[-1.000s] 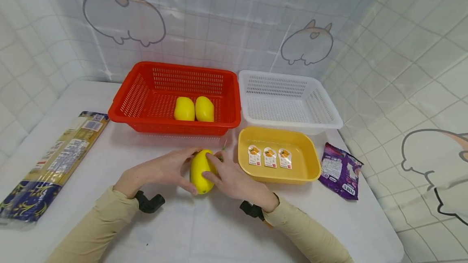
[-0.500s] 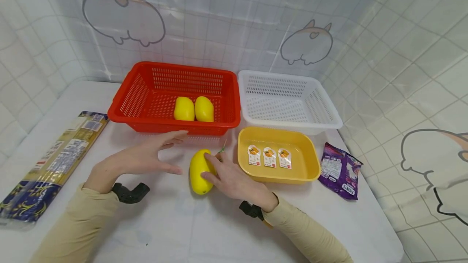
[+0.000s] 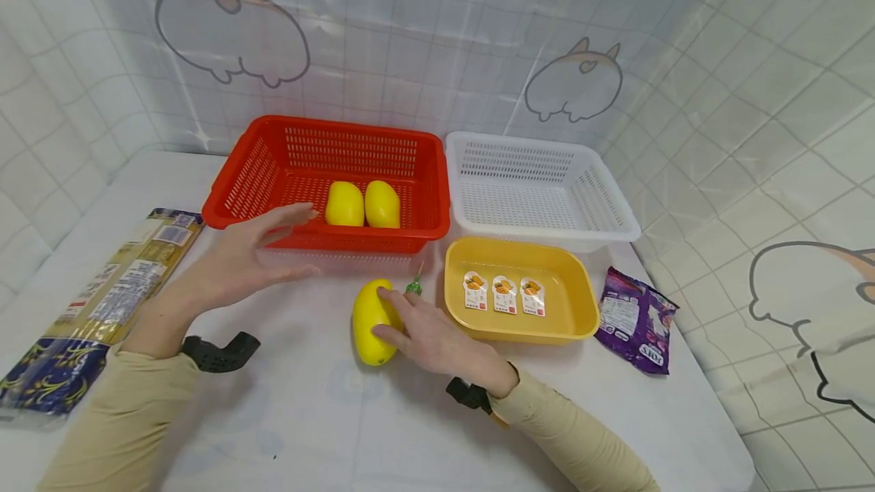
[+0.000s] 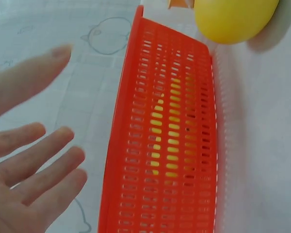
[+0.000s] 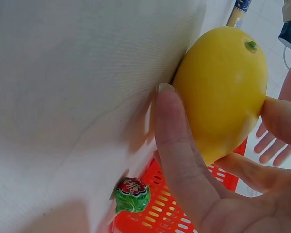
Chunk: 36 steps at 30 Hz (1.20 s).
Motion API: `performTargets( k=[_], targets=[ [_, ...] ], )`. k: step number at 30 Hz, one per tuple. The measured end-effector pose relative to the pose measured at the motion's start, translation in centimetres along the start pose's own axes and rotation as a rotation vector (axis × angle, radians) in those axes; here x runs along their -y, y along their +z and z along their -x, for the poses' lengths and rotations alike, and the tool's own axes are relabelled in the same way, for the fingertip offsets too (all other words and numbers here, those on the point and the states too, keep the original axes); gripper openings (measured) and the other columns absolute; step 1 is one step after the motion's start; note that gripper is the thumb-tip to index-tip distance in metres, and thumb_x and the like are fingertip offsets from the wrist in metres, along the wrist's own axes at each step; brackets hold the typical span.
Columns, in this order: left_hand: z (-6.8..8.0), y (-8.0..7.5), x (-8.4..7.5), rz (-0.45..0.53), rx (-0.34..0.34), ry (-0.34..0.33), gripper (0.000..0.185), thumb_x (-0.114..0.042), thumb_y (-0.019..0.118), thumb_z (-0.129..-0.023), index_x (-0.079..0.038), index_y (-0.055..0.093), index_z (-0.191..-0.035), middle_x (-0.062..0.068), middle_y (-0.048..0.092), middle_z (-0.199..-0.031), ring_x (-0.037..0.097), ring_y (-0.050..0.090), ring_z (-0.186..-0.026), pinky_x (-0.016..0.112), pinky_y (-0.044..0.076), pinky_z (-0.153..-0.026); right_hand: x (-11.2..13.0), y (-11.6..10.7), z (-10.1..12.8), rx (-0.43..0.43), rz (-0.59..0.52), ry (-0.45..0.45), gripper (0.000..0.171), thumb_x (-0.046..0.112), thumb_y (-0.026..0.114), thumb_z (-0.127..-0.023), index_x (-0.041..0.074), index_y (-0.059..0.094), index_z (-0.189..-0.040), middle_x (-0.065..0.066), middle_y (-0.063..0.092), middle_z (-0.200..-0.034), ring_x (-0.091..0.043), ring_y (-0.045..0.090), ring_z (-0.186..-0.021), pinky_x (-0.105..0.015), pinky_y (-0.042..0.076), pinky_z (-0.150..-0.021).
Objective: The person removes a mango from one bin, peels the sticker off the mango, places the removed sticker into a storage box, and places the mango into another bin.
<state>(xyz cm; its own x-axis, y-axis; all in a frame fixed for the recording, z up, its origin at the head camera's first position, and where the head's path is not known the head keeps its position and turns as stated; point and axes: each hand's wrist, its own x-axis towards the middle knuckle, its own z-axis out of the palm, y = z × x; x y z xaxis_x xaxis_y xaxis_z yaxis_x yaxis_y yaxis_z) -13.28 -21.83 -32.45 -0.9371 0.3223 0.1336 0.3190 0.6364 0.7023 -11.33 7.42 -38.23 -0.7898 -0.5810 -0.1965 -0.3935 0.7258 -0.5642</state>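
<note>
- Left hand (image 3: pixel 235 264): fingers spread, holding nothing, before red basket (image 3: pixel 235 184).
- Red basket: 2 mangoes (image 3: pixel 363 204) inside.
- Mango (image 3: pixel 370 321): on table, right hand (image 3: pixel 431 336) gripping it; 1 left outside.
- Yellow tray (image 3: pixel 563 279): 3 stickers (image 3: pixel 504 293) unused.

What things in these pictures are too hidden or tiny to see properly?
- Stickers in the yellow tray, head view: print too small to read.
- Purple packet, head view: label too small.
- Mangoes in the red basket, left wrist view: mostly hidden behind the mesh wall.
- Green sticker, right wrist view: blurred.
</note>
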Motion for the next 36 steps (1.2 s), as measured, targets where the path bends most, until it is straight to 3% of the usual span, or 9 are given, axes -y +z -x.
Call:
performTargets(
  k=[5, 10, 14, 18, 25, 31, 36],
  targets=[
    [-0.1, -0.8, 0.7, -0.057, -0.105, -0.06, 0.081, -0.031, 0.082, -0.084, -0.019, 0.041, -0.153, 0.011, 0.044, -0.154, 0.04, 0.043, -0.136, 0.063, 0.045, -0.102, 0.0, 0.0, 0.0, 0.001, -0.014, -0.02, 0.066, 0.049, 0.052, -0.101, 0.02, 0.031, -0.157, -0.005, 0.054, -0.133, -0.015, 0.052, -0.103, -0.023, 0.05, -0.088],
    [-0.1, -1.8, 1.6, -0.106, -0.223, -0.124, 0.082, -0.039, 0.077, -0.087, -0.019, 0.036, -0.156, 0.015, 0.039, -0.157, 0.043, 0.036, -0.139, 0.07, 0.038, -0.103, 0.0, 0.0, -0.1, -0.011, -0.027, -0.051, 0.064, 0.046, 0.053, -0.102, 0.018, 0.033, -0.156, -0.003, 0.056, -0.131, -0.013, 0.052, -0.103, -0.022, 0.05, -0.09],
    [-0.3, -2.4, 2.6, -0.117, -0.298, -0.228, 0.09, -0.047, 0.07, -0.091, -0.017, 0.022, -0.161, 0.018, 0.026, -0.163, 0.046, 0.024, -0.146, 0.075, 0.029, -0.106, -0.1, 0.0, -0.2, -0.023, -0.042, -0.075, 0.063, 0.044, 0.055, -0.101, 0.017, 0.034, -0.154, -0.001, 0.057, -0.132, -0.012, 0.051, -0.105, -0.023, 0.049, -0.096],
    [-0.6, -2.6, 4.1, -0.1, -0.353, -0.346, 0.097, -0.055, 0.061, -0.093, -0.012, 0.009, -0.162, 0.021, 0.015, -0.165, 0.05, 0.024, -0.144, 0.075, 0.032, -0.104, -0.1, 0.1, -0.2, -0.029, -0.065, -0.084, 0.062, 0.043, 0.056, -0.101, 0.017, 0.035, -0.153, 0.0, 0.057, -0.133, -0.011, 0.051, -0.107, -0.024, 0.049, -0.099],
    [-0.9, -2.9, 6.1, -0.051, -0.31, -0.441, 0.106, -0.061, 0.057, -0.092, -0.004, -0.002, -0.16, 0.029, 0.009, -0.163, 0.057, 0.031, -0.136, 0.073, 0.035, -0.103, -0.1, 0.1, -0.1, -0.023, -0.089, -0.072, 0.067, 0.043, 0.06, -0.099, 0.022, 0.03, -0.155, 0.002, 0.056, -0.124, -0.011, 0.051, -0.103, -0.021, 0.049, -0.086],
    [-0.9, -2.9, 6.9, 0.001, -0.278, -0.464, 0.11, -0.063, 0.057, -0.091, -0.005, -0.006, -0.16, 0.03, 0.013, -0.162, 0.055, 0.032, -0.137, 0.072, 0.037, -0.103, -0.3, 0.1, -0.2, -0.011, -0.119, -0.073, 0.077, 0.043, 0.062, -0.098, 0.024, 0.02, -0.16, 0.004, 0.054, -0.107, -0.01, 0.052, -0.096, -0.02, 0.046, -0.071],
    [-1.1, -2.7, 7.1, 0.094, -0.28, -0.47, 0.111, -0.06, 0.06, -0.091, -0.008, -0.009, -0.16, 0.025, 0.007, -0.165, 0.052, 0.029, -0.141, 0.068, 0.038, -0.105, -0.2, 0.0, -0.2, 0.002, -0.088, -0.068, 0.078, 0.043, 0.061, -0.098, 0.019, 0.022, -0.161, 0.004, 0.054, -0.105, -0.009, 0.052, -0.094, -0.02, 0.045, -0.071]
  ],
)
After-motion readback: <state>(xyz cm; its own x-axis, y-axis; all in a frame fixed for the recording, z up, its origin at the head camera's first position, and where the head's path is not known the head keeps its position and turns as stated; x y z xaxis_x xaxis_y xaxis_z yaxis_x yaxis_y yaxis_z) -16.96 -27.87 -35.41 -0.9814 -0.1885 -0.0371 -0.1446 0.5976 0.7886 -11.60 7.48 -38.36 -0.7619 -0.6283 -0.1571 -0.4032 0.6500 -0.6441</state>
